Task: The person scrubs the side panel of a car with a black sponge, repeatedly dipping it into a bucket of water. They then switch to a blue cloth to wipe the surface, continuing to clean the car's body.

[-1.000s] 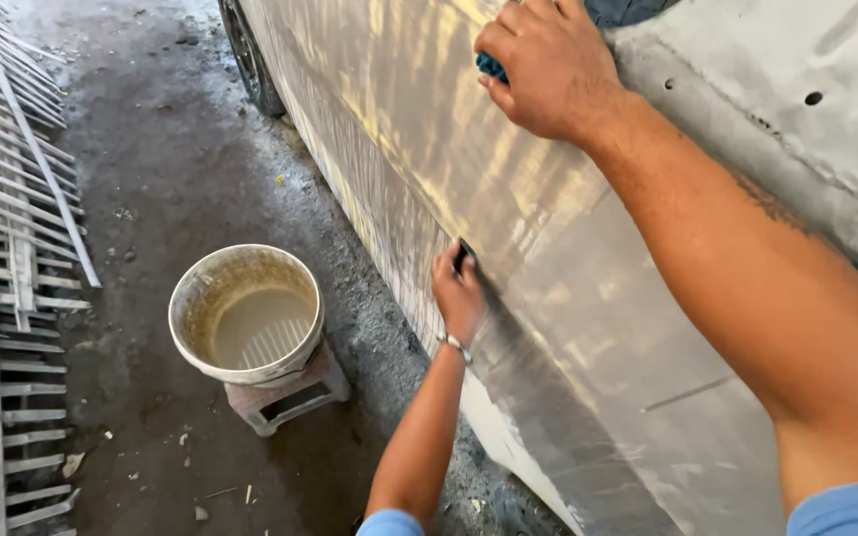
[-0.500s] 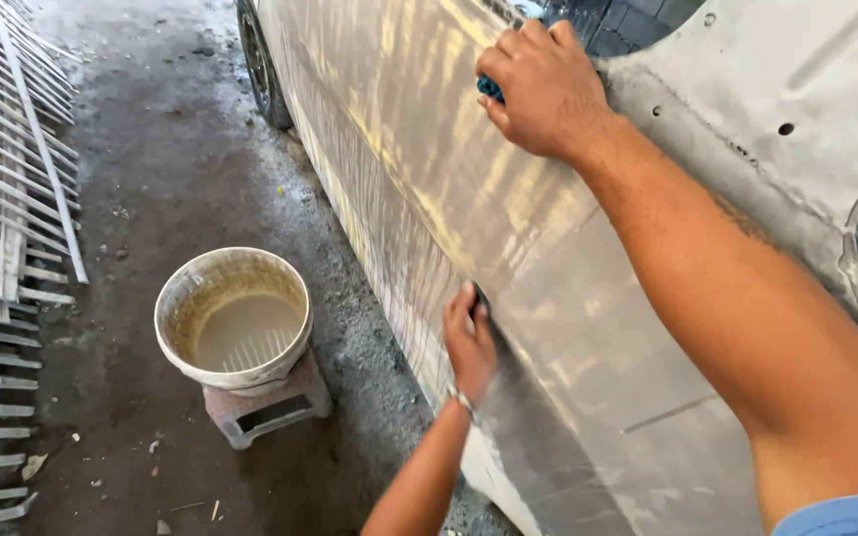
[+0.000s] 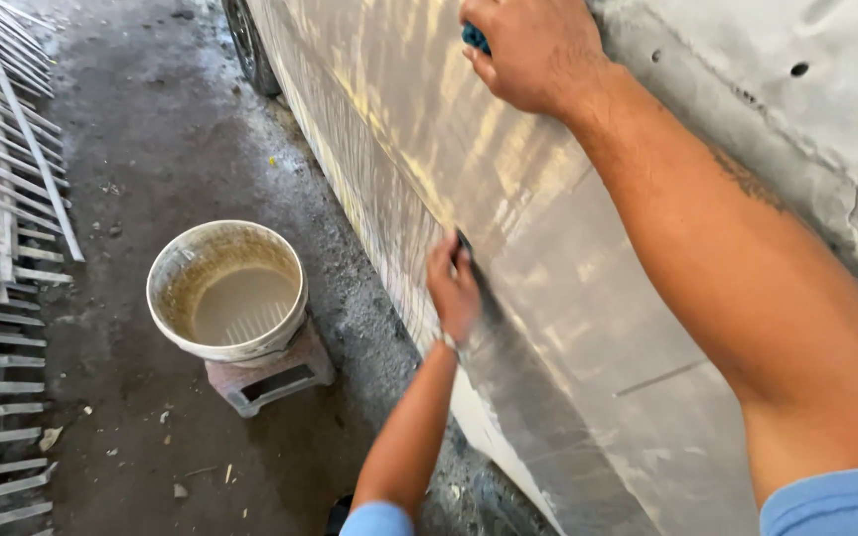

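I face the sanded grey side panel of a car [image 3: 548, 248], wet and streaked. My left hand [image 3: 454, 288] presses a small dark sanding piece [image 3: 464, 241] flat against the lower part of the panel. My right hand [image 3: 533, 50] rests high on the panel near the top edge, closed over a blue object [image 3: 474, 38] that only peeks out under the fingers. Both arms wear light blue short sleeves.
A dirty white bucket [image 3: 225, 288] of murky water stands on a small brick [image 3: 270, 377] on the wet concrete floor, left of the car. White metal grilles [image 3: 2, 248] lie along the left edge. A car wheel [image 3: 247, 45] shows at the top.
The view has drifted toward the car, and my left hand has slid a little along the lower panel. My right hand keeps its place high on the panel.
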